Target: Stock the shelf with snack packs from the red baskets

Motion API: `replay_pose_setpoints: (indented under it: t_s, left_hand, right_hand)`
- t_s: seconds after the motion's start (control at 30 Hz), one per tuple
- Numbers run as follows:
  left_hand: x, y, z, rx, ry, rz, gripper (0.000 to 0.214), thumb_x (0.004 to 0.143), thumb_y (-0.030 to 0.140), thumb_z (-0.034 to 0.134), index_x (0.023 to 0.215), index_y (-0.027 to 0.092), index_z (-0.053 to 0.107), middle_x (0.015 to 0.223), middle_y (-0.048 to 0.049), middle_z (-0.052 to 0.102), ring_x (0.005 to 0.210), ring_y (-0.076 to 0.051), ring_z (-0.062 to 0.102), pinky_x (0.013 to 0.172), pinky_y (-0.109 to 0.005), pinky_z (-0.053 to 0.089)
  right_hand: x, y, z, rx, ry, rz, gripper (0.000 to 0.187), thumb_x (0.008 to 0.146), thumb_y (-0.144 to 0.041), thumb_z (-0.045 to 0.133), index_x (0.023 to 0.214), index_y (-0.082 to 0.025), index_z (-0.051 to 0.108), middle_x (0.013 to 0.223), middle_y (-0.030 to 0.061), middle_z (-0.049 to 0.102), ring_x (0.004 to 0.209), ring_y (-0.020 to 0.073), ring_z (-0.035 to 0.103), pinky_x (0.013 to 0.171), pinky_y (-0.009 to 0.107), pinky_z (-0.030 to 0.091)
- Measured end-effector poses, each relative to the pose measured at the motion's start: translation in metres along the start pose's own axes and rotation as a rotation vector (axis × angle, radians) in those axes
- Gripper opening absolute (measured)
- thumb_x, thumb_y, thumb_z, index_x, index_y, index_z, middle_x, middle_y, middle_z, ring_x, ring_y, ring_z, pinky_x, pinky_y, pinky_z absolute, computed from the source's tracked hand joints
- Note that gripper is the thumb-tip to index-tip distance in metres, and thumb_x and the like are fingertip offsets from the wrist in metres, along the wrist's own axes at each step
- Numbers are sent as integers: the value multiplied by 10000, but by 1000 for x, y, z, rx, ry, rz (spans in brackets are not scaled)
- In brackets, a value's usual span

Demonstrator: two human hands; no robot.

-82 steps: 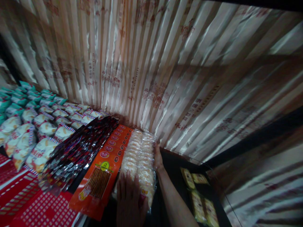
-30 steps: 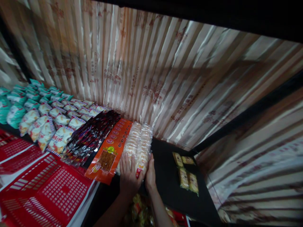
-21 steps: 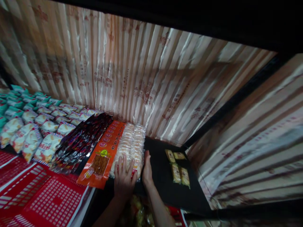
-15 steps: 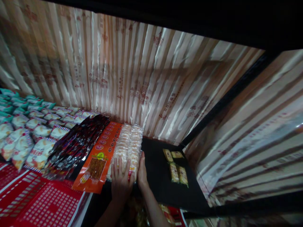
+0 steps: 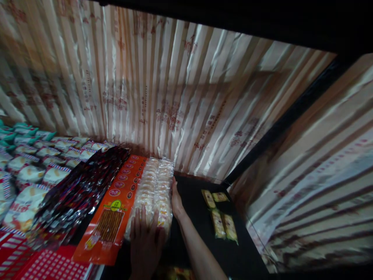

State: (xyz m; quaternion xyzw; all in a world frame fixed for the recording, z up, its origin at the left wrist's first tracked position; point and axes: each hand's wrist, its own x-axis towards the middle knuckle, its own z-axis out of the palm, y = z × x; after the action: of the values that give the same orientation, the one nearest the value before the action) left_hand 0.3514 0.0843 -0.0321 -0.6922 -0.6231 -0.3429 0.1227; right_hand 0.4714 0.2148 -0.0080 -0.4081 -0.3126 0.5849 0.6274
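Two rows of clear-wrapped, pale rice crackers (image 5: 163, 186) stand side by side on a black shelf (image 5: 190, 229). My left hand (image 5: 146, 237) lies against the near end of these rows, fingers spread and pointing away from me. Along their right side rests my right hand (image 5: 176, 200), its fingers stretched out and its palm turned toward the packs. Directly left of the crackers is a long orange snack packet (image 5: 112, 208) with brown sticks pictured on it. Part of my left palm is dark and hard to make out.
Dark glossy packets (image 5: 84, 186) lie in a pile to the left, beside rows of white snack bags (image 5: 30, 202). Red baskets (image 5: 55, 264) sit at the lower left. Several small yellow packs (image 5: 218, 223) lie on the right. A pleated printed sheet (image 5: 169, 89) hangs behind, with a black post (image 5: 279, 124).
My right hand has slid farther back along the crackers' right side. My left hand stays at their near end. The view has shifted, so the shelf goods sit lower in it.
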Motion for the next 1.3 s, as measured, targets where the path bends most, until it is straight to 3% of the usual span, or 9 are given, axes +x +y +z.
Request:
replay_pose_setpoints:
  t_s: [0.23,0.4,0.5,0.63,0.8,0.97,1.1,1.3]
  left_hand:
    - [-2,0,6,-19,39,2,640,772,294,567,1370,282,341,1468,-68,291,1362,-337,175,1031,-532,302]
    - [-3,1,10,-33,42,0,713,786,288,544,1417,258,215,1508,-79,180,1369,-338,153,1060,-539,259]
    - [-2,2,8,-48,8,-6,684,801,283,520,1416,231,224,1520,-101,106,1369,-355,137,1058,-555,246]
    - [-2,3,2,-77,-71,-29,559,819,284,494,1358,195,372,1516,-118,117,1371,-367,109,1054,-572,237]
    - [-1,5,-4,-87,-74,-48,511,825,306,503,1311,161,440,1518,-127,94,1375,-350,111,1078,-551,211]
    - [-3,3,-1,-62,-46,-28,534,830,317,489,1310,91,428,1497,-190,136,1374,-353,108,1075,-541,222]
    - [-3,1,3,-59,-33,-14,589,836,351,474,1314,16,394,1446,-257,241,1373,-353,111,1072,-535,225]
    - [-14,3,-9,-104,36,-72,504,865,270,417,1322,61,388,1439,-214,297,1380,-309,121,1084,-527,202]
  right_hand:
    - [22,0,-14,-38,86,-31,620,764,-660,450,1270,-304,484,1416,-56,376,1349,163,255,1127,385,126]
    - [34,4,-7,-28,21,-10,625,760,-667,449,1270,-308,493,1381,-52,431,1329,188,305,1113,387,203]
    - [30,2,-10,-56,44,-31,676,764,-688,413,1300,-277,460,1415,-18,386,1335,187,292,1101,386,231]
    - [3,-6,-28,-103,182,-104,691,775,-686,385,1276,-222,492,1404,70,410,1294,203,370,1065,393,293]
    - [-66,-4,-51,-299,291,-143,527,756,-548,556,1134,-182,592,1218,108,587,1108,229,546,925,371,442]
    - [-122,12,-53,-669,199,-206,359,783,-397,564,1076,-195,618,1115,93,616,975,192,590,795,296,508]
    - [-137,22,-40,-839,93,-300,381,775,-333,558,1134,-209,587,1125,87,596,990,194,583,758,284,524]
    - [-141,24,-31,-952,111,-336,433,797,-335,511,1209,-201,524,1160,100,578,1039,206,564,834,330,509]
